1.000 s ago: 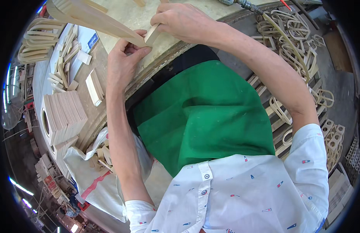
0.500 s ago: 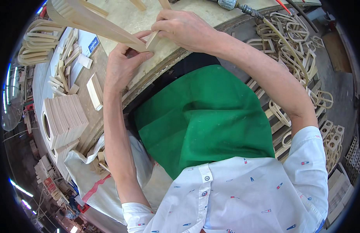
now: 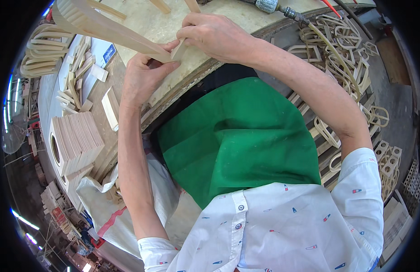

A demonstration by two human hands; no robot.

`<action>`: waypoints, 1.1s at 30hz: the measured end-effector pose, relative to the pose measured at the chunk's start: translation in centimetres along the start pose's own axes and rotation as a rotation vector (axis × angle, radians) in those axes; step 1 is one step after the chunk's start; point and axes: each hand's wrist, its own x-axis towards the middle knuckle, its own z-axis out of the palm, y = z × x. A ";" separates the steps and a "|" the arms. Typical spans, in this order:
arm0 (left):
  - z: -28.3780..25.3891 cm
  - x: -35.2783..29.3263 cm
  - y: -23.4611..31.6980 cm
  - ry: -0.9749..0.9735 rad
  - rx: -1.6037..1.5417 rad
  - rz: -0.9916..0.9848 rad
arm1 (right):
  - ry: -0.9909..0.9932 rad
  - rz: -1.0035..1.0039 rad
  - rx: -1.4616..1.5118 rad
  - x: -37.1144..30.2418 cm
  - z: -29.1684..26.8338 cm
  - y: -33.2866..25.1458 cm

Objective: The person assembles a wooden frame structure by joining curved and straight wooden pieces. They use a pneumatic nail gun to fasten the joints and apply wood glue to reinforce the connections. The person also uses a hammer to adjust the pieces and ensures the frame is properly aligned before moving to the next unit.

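Note:
My left hand point(image 3: 144, 75) is closed around the near end of a long, curved pale wooden piece point(image 3: 112, 31), thumb along its lower side. The piece rises away toward the upper left. My right hand point(image 3: 216, 38) pinches a small flat wooden strip point(image 3: 178, 48) at the tip of that piece, and the two seem to touch, though the fingers partly hide the contact. Both hands are just above the near edge of the pale worktable point(image 3: 146, 22).
Wooden offcuts point(image 3: 76, 81), a wedge-like block point(image 3: 111, 108) and stacked boards with round holes point(image 3: 80, 140) lie at left. Bent wooden loops point(image 3: 46, 47) stand behind. A metal air-tool fitting point(image 3: 291, 12) with a hose lies upper right. Wooden frames point(image 3: 337, 41) are piled beyond the table's right side.
Both hands stay at the joint with the same grips. The left forearm has shifted slightly left, and the curved piece has moved a little with it.

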 end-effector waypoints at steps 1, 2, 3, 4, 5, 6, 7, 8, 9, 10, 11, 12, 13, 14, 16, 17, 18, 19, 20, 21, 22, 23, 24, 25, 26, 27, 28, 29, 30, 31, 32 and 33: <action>0.1 0.0 0.0 0.004 0.011 -0.004 | -0.016 0.023 0.010 0.0 -0.1 -0.1; 0.1 0.0 0.1 0.008 0.023 -0.007 | -0.032 0.046 0.019 0.0 -0.1 -0.2; 0.1 0.1 0.1 0.006 0.017 -0.003 | -0.023 0.037 0.013 0.0 -0.2 -0.2; 0.1 0.2 0.0 0.003 0.012 0.002 | -0.013 0.029 0.005 -0.1 -0.2 -0.1; 0.0 0.2 0.0 0.000 0.007 0.008 | -0.003 0.021 -0.004 -0.2 -0.3 0.0; 0.0 0.3 -0.1 -0.004 -0.011 -0.015 | 0.078 -0.007 0.023 0.0 -0.8 0.0; 0.0 0.2 0.0 -0.009 -0.029 -0.038 | 0.158 -0.036 0.051 0.1 -1.3 -0.1; 0.0 0.1 0.0 -0.014 -0.048 -0.061 | 0.238 -0.065 0.078 0.1 -2.0 -0.3; 0.0 0.1 -0.2 -0.007 -0.038 -0.045 | 0.207 0.080 0.109 0.4 -3.7 -0.5; -0.1 -0.1 -0.6 0.002 -0.027 -0.032 | 0.176 0.225 0.142 0.9 -6.1 -0.7; -0.3 -0.4 -0.7 0.012 -0.011 -0.020 | 0.149 0.369 0.175 1.3 -7.7 -0.8; -0.2 -0.3 -0.6 0.001 -0.019 -0.042 | 0.182 0.349 0.047 1.4 -8.2 0.2; -0.2 -0.2 -0.4 -0.009 -0.022 -0.063 | 0.219 0.325 -0.078 1.8 -8.5 2.1; -0.3 -0.1 -0.3 -0.017 -0.025 -0.085 | 0.255 0.300 -0.201 2.3 -8.6 3.8; -0.4 0.2 -0.3 -0.036 -0.029 -0.078 | -0.202 0.498 -0.401 2.8 -7.6 6.0; -0.4 0.2 -0.2 -0.048 -0.032 -0.077 | -0.199 0.494 -0.432 2.8 -6.5 6.9; -0.3 0.2 -0.1 -0.046 -0.030 -0.082 | -0.199 0.491 -0.459 2.8 -5.0 7.7; -0.2 0.2 0.1 -0.043 -0.030 -0.084 | -0.199 0.487 -0.489 3.0 -4.3 8.1; -0.1 0.3 0.3 -0.044 -0.030 -0.084 | -0.220 0.500 -0.487 3.3 -4.3 8.9; -0.1 0.3 0.3 -0.046 -0.014 -0.085 | -0.242 0.507 -0.481 3.9 -4.7 8.9; -0.1 0.5 0.3 -0.052 0.003 -0.082 | -0.263 0.517 -0.479 4.1 -5.1 8.7; 0.0 0.8 0.4 -0.062 0.018 -0.077 | -0.254 0.587 -0.445 3.9 -6.2 8.8; -0.2 0.9 0.3 -0.056 0.024 -0.068 | -0.252 0.641 -0.402 4.8 -8.2 7.1; -0.4 0.5 0.0 -0.040 0.030 -0.074 | -0.261 0.686 -0.346 5.7 -9.8 5.4; -0.5 0.2 -0.2 -0.035 0.034 -0.075 | -0.182 0.740 -0.313 6.1 -11.8 3.7; -0.6 0.0 -0.2 -0.035 0.068 -0.072 | -0.115 0.640 -0.341 5.9 -14.0 1.4; -0.7 -0.1 0.1 -0.037 0.103 -0.072 | -0.144 0.700 -0.072 5.7 -16.8 -3.0; -0.7 0.0 0.3 -0.049 0.143 -0.060 | -0.111 0.740 0.059 4.3 -17.6 -4.1; -0.7 0.1 -0.3 -0.056 0.120 -0.032 | -0.076 0.777 0.188 3.1 -18.4 -5.3; -0.7 0.2 -0.5 -0.061 0.115 -0.021 | -0.036 0.815 0.317 1.9 -19.1 -6.4; -0.7 0.2 -0.6 -0.063 0.110 -0.013 | 0.096 0.793 0.449 -0.2 -17.2 -5.5; -0.6 0.4 -0.7 -0.070 0.107 0.000 | 0.124 0.942 0.613 -1.5 -16.3 -6.7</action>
